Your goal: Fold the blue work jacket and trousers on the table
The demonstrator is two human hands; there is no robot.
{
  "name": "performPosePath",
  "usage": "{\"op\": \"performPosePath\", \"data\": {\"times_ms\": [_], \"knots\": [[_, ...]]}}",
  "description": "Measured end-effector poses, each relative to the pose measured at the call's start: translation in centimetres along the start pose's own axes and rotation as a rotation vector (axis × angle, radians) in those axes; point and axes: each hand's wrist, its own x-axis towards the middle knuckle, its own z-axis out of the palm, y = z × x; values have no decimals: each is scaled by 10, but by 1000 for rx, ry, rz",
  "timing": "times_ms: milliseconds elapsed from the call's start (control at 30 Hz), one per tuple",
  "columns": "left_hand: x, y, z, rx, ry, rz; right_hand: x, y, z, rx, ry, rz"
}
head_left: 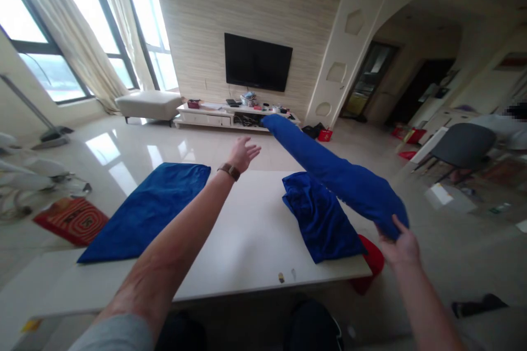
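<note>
My right hand (398,245) grips one end of a blue towel (329,167) that stretches through the air up and to the left, above the table. My left hand (242,153) reaches far forward over the white table (242,230), fingers spread, holding nothing, a little short of the towel's far end. I wear a brown watch on that wrist. Beneath the raised towel a second blue towel (319,216) lies crumpled on the table's right side. A third blue towel (152,208) lies spread flat on the left side.
A red stool (370,269) stands under the table's right corner. A red mat (69,219) lies on the floor at left. Behind are a TV (257,61), a low white cabinet (214,115) and a white bench (148,104). A grey chair (461,145) and a seated person are at right.
</note>
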Motion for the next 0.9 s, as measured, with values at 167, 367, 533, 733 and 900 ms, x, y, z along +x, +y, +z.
{"op": "performPosePath", "data": {"times_ms": [167, 367, 533, 733, 900], "knots": [[-72, -116, -113, 478, -14, -236, -26, 173, -30, -479, 40, 269], [-171, -184, -262, 778, 22, -509, -42, 235, -67, -778, 40, 365], [-215, -183, -337, 1100, 90, -318, -30, 215, -92, -1162, 78, -119], [-245, -173, -377, 1247, 109, -284, -29, 252, -81, -1463, -460, -52], [-261, -172, -372, 1188, 143, -332, -8, 281, -51, -1581, -396, 17]]}}
